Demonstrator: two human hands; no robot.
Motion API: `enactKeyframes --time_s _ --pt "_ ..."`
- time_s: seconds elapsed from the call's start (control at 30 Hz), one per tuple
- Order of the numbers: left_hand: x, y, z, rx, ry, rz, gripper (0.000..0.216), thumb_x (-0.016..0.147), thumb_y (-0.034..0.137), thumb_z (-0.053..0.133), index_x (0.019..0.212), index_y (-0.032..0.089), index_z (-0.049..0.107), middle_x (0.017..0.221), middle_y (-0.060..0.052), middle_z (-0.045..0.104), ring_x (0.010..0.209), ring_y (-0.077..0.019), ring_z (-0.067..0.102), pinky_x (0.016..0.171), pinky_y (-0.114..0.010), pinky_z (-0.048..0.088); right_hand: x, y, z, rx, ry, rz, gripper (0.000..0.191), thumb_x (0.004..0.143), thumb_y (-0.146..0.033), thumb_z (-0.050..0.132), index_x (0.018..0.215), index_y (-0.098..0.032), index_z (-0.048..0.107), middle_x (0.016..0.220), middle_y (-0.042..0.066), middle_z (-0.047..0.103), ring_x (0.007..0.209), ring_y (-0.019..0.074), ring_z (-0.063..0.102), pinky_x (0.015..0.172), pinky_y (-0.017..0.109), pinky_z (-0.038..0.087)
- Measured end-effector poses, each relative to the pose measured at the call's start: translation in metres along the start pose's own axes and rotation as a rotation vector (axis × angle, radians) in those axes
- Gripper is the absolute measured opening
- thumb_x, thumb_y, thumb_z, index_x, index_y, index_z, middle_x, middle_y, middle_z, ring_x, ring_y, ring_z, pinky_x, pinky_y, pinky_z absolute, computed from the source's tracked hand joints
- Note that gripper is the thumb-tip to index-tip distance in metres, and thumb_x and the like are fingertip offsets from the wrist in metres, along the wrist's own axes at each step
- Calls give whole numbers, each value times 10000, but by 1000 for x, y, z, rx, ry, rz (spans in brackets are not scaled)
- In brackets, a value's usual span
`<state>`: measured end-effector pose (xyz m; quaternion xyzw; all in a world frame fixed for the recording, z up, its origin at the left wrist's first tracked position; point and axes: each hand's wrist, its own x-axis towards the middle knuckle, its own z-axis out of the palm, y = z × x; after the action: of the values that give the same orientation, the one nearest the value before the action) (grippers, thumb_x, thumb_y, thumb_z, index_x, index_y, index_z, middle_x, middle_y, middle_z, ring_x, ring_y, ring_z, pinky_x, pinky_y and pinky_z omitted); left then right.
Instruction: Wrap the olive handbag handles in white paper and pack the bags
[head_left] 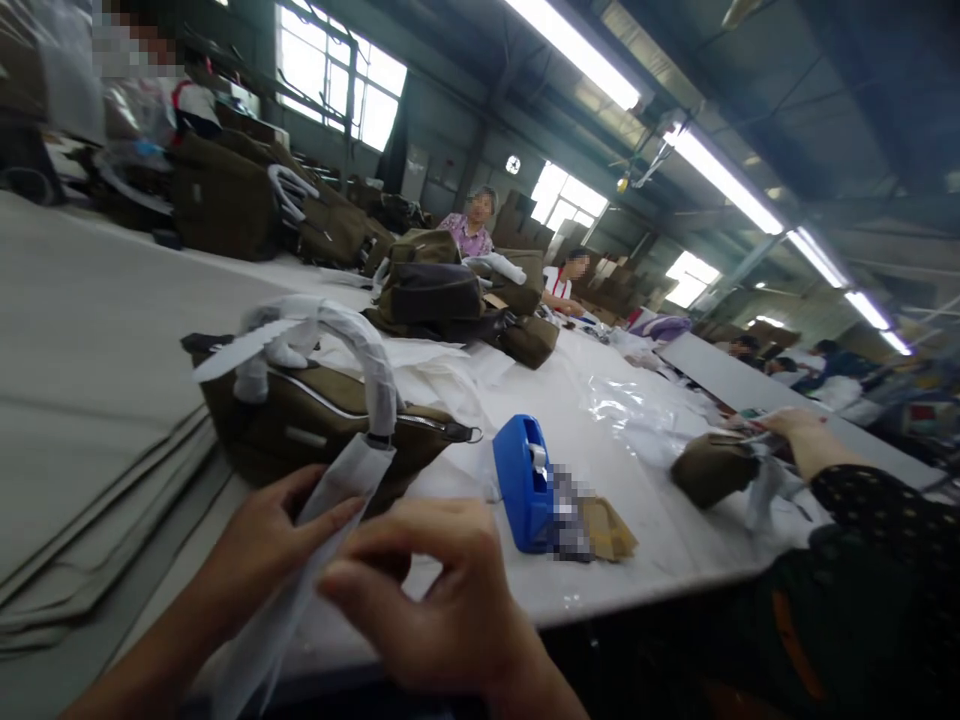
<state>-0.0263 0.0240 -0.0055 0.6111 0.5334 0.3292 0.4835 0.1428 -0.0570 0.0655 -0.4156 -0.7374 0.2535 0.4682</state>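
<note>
An olive-brown handbag (315, 425) lies on the white table (660, 545) in front of me, its handles wrapped in white paper. A strip of white wrapping paper (341, 480) runs from the near handle (379, 380) down toward me. My left hand (262, 545) pinches this strip from the left. My right hand (442, 590) grips the same strip from the right, fingers curled, just below the bag. A blue tape dispenser (521, 480) stands on the table a little right of my right hand.
Stacked grey sheets (90, 400) cover the table's left side. More olive bags (442, 290) are piled farther back. A co-worker's arm (817, 450) at right handles another small bag (709, 468). Clear plastic (637, 405) lies between. Other people sit at the far end.
</note>
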Motion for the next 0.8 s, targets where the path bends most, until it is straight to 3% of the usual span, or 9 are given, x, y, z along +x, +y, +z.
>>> enactKeyframes --time_s 0.1,0.3,0.6,0.8 --pt "3 -7 -1 -25 14 75 442 754 515 711 1021 165 670 973 -47 775 961 -321 709 790 -328 533 23 27 20 -51 167 68 163 864 -299 703 786 -169 764 663 -2 695 550 88 570 554 197 446" --pt "8 -16 0 -11 45 119 392 744 539 719 956 210 712 920 -23 776 922 -304 719 745 -291 517 30 64 38 -277 251 236 221 860 -377 696 716 -214 738 667 -19 719 592 115 644 589 222 433" --pt "8 -24 5 50 115 165 428 740 560 713 997 218 725 1004 -22 783 934 -295 717 775 -277 503 41 67 49 -622 273 351 398 843 -529 666 582 -230 638 585 -19 686 555 154 639 546 290 297" --pt "9 -22 4 63 93 153 478 748 615 697 1017 220 721 1006 -21 784 940 -292 721 772 -275 509 39 60 42 -638 193 416 400 857 -586 631 639 -255 684 664 -1 736 648 203 701 578 310 329"
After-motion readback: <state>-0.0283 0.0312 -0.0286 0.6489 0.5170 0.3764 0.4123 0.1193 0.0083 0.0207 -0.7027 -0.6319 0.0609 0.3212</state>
